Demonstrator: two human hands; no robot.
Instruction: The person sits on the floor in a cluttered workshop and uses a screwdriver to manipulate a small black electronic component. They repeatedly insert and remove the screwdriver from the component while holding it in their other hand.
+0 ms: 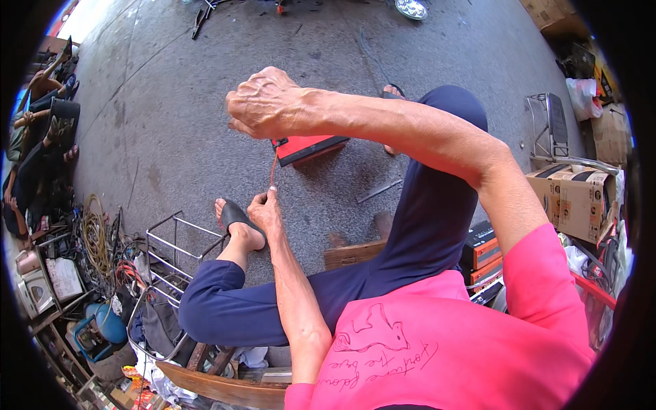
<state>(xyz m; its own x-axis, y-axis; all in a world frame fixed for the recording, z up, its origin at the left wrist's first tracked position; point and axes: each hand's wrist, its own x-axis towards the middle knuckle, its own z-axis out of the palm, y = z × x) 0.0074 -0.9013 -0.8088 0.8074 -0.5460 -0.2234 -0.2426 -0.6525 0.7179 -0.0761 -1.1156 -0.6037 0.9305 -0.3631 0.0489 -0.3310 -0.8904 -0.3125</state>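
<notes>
Head view, from left to right: a tangle of coiled cables and wires [99, 239] lies at the left edge on the grey concrete floor [171, 109]; beside it stands a bare metal wire rack [178, 253]; the left hand [265, 208] is pinched shut on the lower end of a thin red cord [273, 171]; that cord runs up to a flat red-and-black rectangular box [307, 148] lying on the floor; the right hand [263, 102], fingers curled closed, hovers just above the box, though whether it grips the cord's upper end I cannot tell; brown cardboard boxes [577, 198] sit far right.
</notes>
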